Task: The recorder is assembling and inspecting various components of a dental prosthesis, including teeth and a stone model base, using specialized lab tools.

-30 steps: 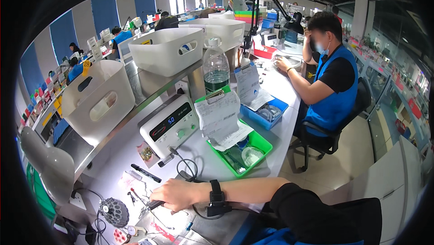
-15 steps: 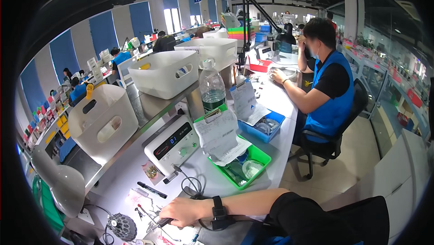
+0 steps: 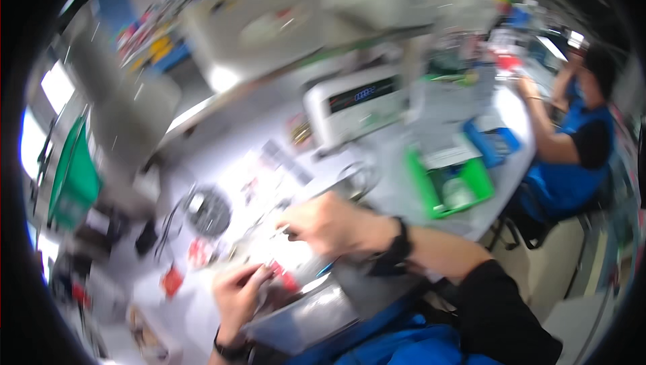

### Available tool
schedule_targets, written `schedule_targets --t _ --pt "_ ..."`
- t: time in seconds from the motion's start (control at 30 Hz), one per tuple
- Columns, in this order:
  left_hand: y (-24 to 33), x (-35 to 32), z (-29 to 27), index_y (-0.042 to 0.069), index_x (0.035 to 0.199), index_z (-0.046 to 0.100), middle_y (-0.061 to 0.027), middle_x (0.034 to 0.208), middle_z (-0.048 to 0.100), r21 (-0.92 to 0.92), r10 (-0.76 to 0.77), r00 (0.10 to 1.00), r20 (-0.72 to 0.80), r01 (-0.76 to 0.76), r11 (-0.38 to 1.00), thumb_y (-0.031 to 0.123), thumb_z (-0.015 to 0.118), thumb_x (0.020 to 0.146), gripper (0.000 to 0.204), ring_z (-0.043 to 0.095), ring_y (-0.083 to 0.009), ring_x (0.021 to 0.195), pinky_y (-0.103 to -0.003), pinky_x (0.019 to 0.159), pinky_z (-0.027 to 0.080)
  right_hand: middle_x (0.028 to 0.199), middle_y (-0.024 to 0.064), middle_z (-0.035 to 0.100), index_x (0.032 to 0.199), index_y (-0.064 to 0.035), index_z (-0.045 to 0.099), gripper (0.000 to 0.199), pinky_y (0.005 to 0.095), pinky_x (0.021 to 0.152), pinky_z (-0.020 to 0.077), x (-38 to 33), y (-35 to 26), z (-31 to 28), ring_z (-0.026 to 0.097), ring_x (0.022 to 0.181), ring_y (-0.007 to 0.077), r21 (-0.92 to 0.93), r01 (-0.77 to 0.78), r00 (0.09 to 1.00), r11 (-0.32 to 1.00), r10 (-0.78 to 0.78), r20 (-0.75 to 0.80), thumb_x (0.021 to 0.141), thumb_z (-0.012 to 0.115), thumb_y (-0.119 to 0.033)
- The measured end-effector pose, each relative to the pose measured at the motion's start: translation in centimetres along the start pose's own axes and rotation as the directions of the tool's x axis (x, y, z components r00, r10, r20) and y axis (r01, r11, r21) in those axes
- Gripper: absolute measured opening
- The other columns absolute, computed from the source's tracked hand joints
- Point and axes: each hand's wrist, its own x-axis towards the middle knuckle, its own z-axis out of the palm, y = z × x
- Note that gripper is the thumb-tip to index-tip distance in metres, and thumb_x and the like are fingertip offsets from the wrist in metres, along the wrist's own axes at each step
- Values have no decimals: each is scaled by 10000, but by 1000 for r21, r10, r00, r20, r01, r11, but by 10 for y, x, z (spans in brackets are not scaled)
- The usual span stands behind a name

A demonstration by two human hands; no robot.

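Note:
Motion blurs the view. My right hand is over the middle of the lit work area, its fingers curled around a small dark thing I cannot make out. Lower and to the left, my left hand has thumb and fingers drawn together; what is between them is too smeared to name. A small red item lies just right of the left fingertips. In front of me, below both hands, is a pale tray or drawer. Left of the right hand stands a round dark grey holder with holes.
Behind the hands stands a white control box with a lit display. A green tray and a blue tray hold papers and parts on the right. A lamp overhangs the left. A co-worker sits at the far right.
My view has swung down and left, closer over the bench. My left hand has come into view. The right hand remains curled and appears higher and farther right in the picture.

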Motion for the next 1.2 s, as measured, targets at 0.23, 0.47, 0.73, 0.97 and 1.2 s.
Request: schedule_targets --t 0.23,0.47,0.73,0.97,1.2 --pt "-10 -10 11 -6 1062 812 -134 975 804 -304 58 997 43 -43 952 -37 779 865 202 762 -164 849 -259 757 588 662 49 569 822 -78 609 426 381 512 485 5 -7 22 636 596 260 6 70 997 998 -70 -12 745 826 -436" --pt "-11 -14 3 -13 1066 811 -131 940 795 -291 147 984 102 -112 950 -54 793 846 224 759 -178 834 -258 721 584 582 39 479 637 -108 474 465 360 442 430 10 -15 32 545 479 240 -19 93 996 995 -93 -10 674 831 -404" --pt "-5 -7 6 -44 994 810 -147 878 784 -299 123 983 133 -79 951 -51 808 825 169 745 -161 754 -245 666 560 580 32 442 620 -105 454 468 349 428 416 7 -12 33 512 460 234 -23 73 997 997 -73 -4 647 837 -373" --pt "-3 -7 4 -51 985 808 -156 868 780 -294 141 982 126 -99 951 -52 803 826 160 739 -168 736 -255 656 562 568 30 423 613 -101 454 473 350 416 408 10 -12 33 499 450 233 -3 83 996 997 -83 26 658 828 -386" --pt "-5 -10 3 -48 985 807 -172 886 783 -309 155 980 125 -110 945 -29 821 839 148 745 -183 742 -265 658 574 565 30 414 614 -94 455 477 353 409 400 11 -13 33 496 448 230 19 92 995 996 -92 39 677 810 -408"
